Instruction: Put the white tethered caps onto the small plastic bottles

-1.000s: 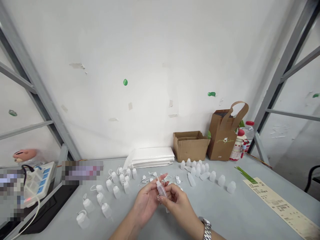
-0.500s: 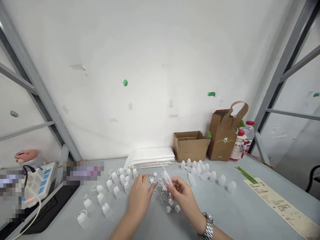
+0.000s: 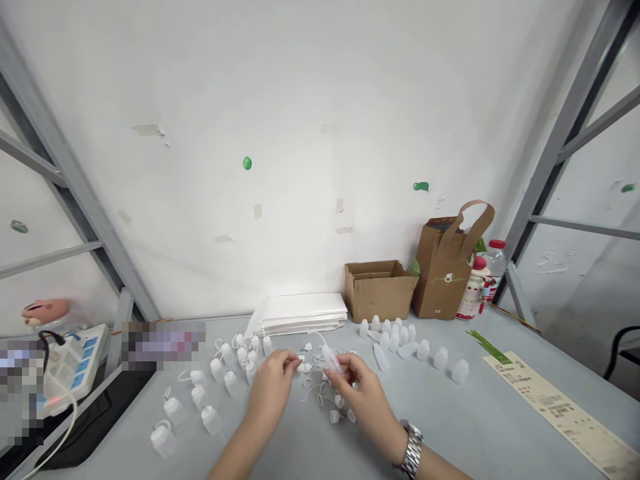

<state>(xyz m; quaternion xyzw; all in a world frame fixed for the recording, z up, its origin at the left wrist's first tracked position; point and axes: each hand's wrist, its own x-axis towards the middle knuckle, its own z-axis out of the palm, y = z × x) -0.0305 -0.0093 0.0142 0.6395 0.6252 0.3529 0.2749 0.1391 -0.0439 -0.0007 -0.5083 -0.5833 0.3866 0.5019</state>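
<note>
My left hand [image 3: 273,381] has its thumb and fingertips pinched together on a small white cap [image 3: 301,364] at the edge of the cap pile. In my right hand [image 3: 361,387] is a small translucent plastic bottle [image 3: 332,360], tilted, with a thin white strap rising from its top. Between and below the hands lies a loose pile of white caps with ring straps [image 3: 320,398], partly covered by my right fingers. Several bottles with caps and strap loops [image 3: 211,421] stand to the left. Several bottles without caps [image 3: 441,359] are on the right, a few lying down.
Behind the hands lie stacked white packets [image 3: 300,312], beside an open cardboard box [image 3: 380,298] and a brown paper bag [image 3: 440,287]. A printed paper strip [image 3: 555,407] lies at right. A power strip [image 3: 83,363] and a dark flat object [image 3: 95,420] are at left.
My left fingers have closed from a spread pose onto a cap. My right hand still holds the bottle, its fingers slightly shifted. The whole view has shifted slightly.
</note>
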